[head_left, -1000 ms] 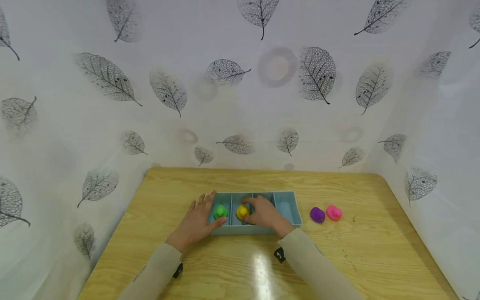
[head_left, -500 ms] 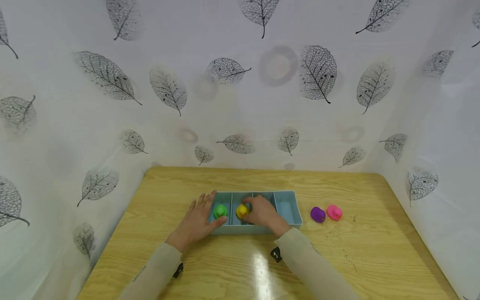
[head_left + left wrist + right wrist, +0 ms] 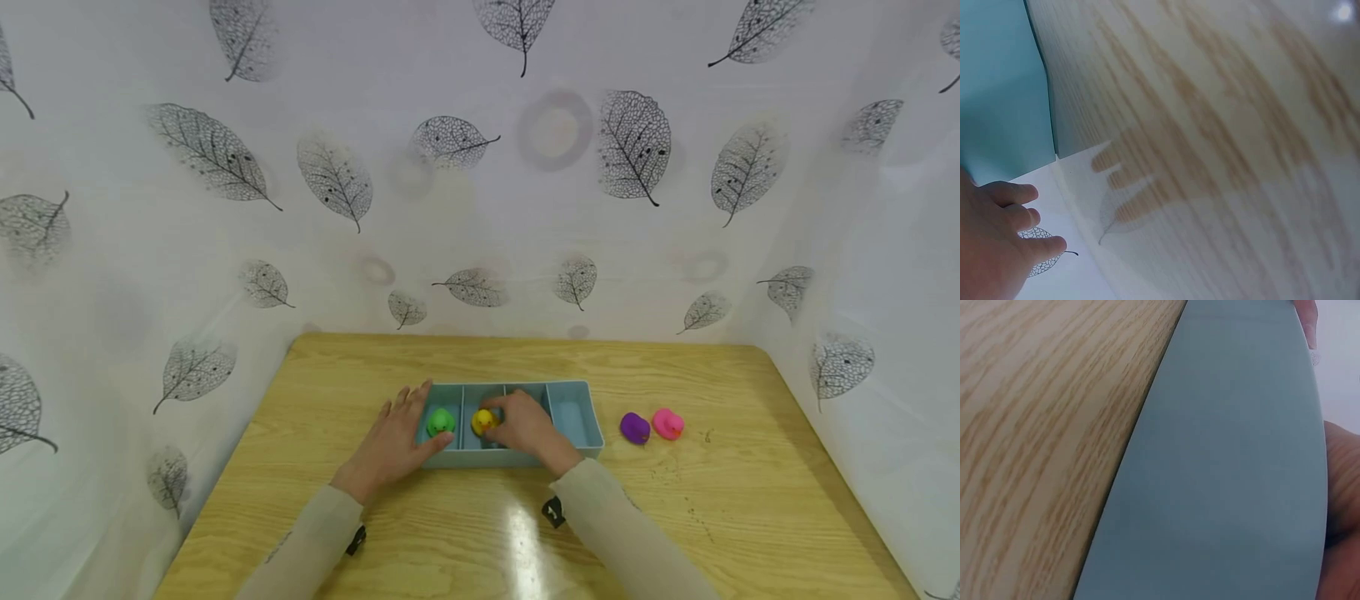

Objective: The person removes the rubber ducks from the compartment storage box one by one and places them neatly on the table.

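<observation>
A long blue-grey divided box (image 3: 517, 458) lies on the wooden table. My left hand (image 3: 392, 440) rests at its left end with the fingers straight, the thumb reaching over the front rim. In the leftmost compartment sits a green rubber duck (image 3: 440, 422), close by that thumb. My right hand (image 3: 525, 425) reaches into the second compartment from the left and pinches a yellow rubber duck (image 3: 483, 422) between thumb and fingers. Part of the third compartment is hidden under this hand. In the right wrist view the box wall (image 3: 1222, 456) hides most of the hand (image 3: 1342, 487).
To the right of the box, a purple rubber duck (image 3: 635, 428) and a pink rubber duck (image 3: 668, 423) stand side by side on the table (image 3: 750, 492). A white leaf-patterned sheet (image 3: 480, 217) hangs behind the table and along both sides.
The right wrist has shifted slightly left, while the fingers stay at the yellow duck, whose head has tilted a little. The left hand has not moved.
</observation>
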